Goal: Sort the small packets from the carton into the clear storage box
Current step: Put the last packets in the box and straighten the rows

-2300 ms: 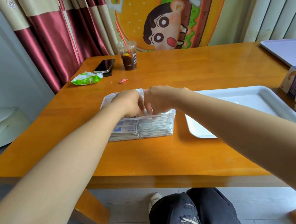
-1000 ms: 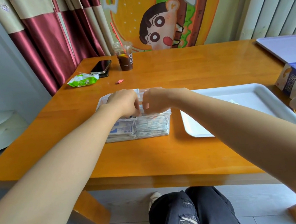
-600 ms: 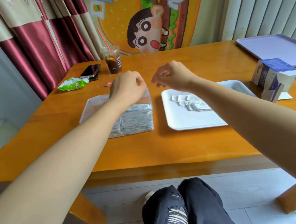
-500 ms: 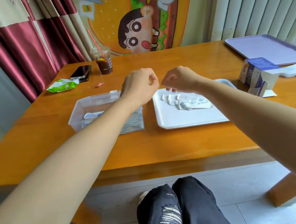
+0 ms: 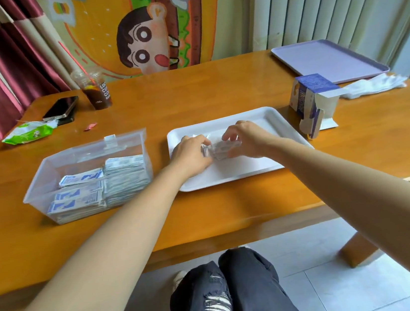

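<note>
A clear storage box [image 5: 44,173] stands on the left of the table, holding rows of small blue-and-white packets [image 5: 113,179]. To its right is a white tray [image 5: 267,123] with a small heap of loose packets [image 5: 220,149]. My left hand [image 5: 190,154] and my right hand [image 5: 246,140] lie on either side of that heap, fingers curled around it and gathering it between them. The open blue-and-white carton [image 5: 312,100] stands just right of the tray.
At the back left are a phone [image 5: 60,107], an iced drink cup [image 5: 95,90] with a straw and a green wipes pack [image 5: 27,133]. A lilac tray [image 5: 327,59] and a white cloth [image 5: 372,85] lie at the back right. My knees are under the table's front edge.
Both hands left the clear box, swung right and came down on the white tray, where they now close around the loose packets. The view turned right with them.
</note>
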{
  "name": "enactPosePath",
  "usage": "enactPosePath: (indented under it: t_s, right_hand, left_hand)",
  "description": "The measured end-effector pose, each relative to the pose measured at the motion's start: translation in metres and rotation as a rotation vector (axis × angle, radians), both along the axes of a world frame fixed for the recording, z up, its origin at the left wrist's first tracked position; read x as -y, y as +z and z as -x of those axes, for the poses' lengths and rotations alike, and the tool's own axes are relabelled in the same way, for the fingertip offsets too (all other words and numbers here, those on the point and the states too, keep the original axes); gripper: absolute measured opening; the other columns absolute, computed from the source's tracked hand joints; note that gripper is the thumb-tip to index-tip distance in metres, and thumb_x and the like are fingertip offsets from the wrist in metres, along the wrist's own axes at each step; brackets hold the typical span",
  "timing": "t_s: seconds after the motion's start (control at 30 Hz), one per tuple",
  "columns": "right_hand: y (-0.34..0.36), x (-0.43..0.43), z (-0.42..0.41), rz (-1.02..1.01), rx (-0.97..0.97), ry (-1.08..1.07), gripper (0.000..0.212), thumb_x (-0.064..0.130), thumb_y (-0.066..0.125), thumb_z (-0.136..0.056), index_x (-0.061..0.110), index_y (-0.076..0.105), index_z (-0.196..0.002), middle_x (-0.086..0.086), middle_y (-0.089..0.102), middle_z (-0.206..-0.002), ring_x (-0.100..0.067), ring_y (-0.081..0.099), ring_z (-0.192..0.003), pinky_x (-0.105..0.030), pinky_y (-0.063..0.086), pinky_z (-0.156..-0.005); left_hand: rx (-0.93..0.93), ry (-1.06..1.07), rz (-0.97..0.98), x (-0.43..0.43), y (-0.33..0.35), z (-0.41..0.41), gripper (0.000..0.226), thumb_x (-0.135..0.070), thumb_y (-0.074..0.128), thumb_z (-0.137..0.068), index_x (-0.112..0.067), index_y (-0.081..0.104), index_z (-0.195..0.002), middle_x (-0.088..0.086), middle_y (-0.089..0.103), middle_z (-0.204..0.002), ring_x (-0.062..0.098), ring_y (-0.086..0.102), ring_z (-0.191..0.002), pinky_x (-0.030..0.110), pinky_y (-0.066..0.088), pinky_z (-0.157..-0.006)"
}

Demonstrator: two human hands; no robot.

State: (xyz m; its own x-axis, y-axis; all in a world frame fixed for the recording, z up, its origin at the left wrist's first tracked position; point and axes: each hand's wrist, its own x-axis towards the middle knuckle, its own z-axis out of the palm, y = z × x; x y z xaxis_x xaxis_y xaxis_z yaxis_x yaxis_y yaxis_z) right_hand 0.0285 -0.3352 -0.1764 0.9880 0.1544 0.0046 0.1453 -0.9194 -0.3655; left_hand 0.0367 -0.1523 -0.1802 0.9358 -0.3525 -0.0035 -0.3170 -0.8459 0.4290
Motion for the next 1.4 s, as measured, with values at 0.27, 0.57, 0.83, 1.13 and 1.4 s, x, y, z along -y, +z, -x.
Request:
enactPosePath:
  t_s: [0.27, 0.57, 0.83, 1.13, 1.4]
  right_hand:
    - [-0.002, 0.01, -0.004, -0.095, 0.027, 0.003, 0.035, 0.029, 0.079, -0.075, 0.011, 0.065, -0.102, -0.001, 0.061, -0.093, -0.022, 0.055, -0.086, -0.03, 0.038, -0.067]
    - [-0.005, 0.02, -0.001, -0.197, 0.063, -0.033, 0.017, 0.019, 0.067, -0.087, 0.009, 0.071, -0.1, -0.008, 0.071, -0.096, -0.026, 0.062, -0.09, -0.036, 0.048, -0.074]
    - [-0.001, 0.021, 0.004, -0.331, 0.156, -0.119, 0.021, 0.017, 0.062, -0.09, 0.011, 0.072, -0.108, -0.005, 0.07, -0.111, -0.019, 0.063, -0.103, -0.03, 0.049, -0.084]
    - [0.0, 0.043, 0.015, -0.308, 0.149, -0.046, 0.027, 0.014, 0.046, -0.098, 0.015, 0.07, -0.11, -0.002, 0.071, -0.092, -0.019, 0.058, -0.071, -0.025, 0.043, -0.063]
    - [-0.002, 0.038, 0.017, -0.343, 0.204, 0.053, 0.03, 0.006, 0.052, -0.096, 0.014, 0.066, -0.121, -0.001, 0.052, -0.098, -0.011, 0.053, -0.085, -0.015, 0.041, -0.075]
  left_hand:
    - [0.011, 0.023, 0.16, 0.001, -0.009, -0.008, 0.017, -0.03, 0.071, -0.079, -0.037, 0.064, -0.092, 0.0, 0.057, -0.109, 0.015, 0.061, -0.098, 0.032, 0.05, -0.088]
    - [0.021, 0.046, 0.213, 0.005, -0.009, -0.012, 0.017, -0.031, 0.069, -0.081, -0.03, 0.066, -0.098, -0.001, 0.052, -0.101, 0.019, 0.06, -0.092, 0.029, 0.049, -0.083]
    - [0.026, 0.073, 0.115, 0.026, -0.004, -0.009, 0.036, -0.041, 0.073, -0.074, -0.029, 0.061, -0.106, 0.0, 0.046, -0.111, 0.021, 0.058, -0.094, 0.03, 0.049, -0.081]
    - [0.018, -0.005, 0.052, 0.029, -0.001, -0.007, 0.042, -0.043, 0.073, -0.074, -0.031, 0.06, -0.112, -0.002, 0.044, -0.107, 0.018, 0.056, -0.094, 0.032, 0.049, -0.086]
    - [-0.229, 0.115, 0.519, 0.035, 0.02, -0.003, 0.047, -0.048, 0.038, -0.086, -0.015, 0.069, -0.099, 0.002, 0.066, -0.094, 0.018, 0.058, -0.077, 0.031, 0.045, -0.066]
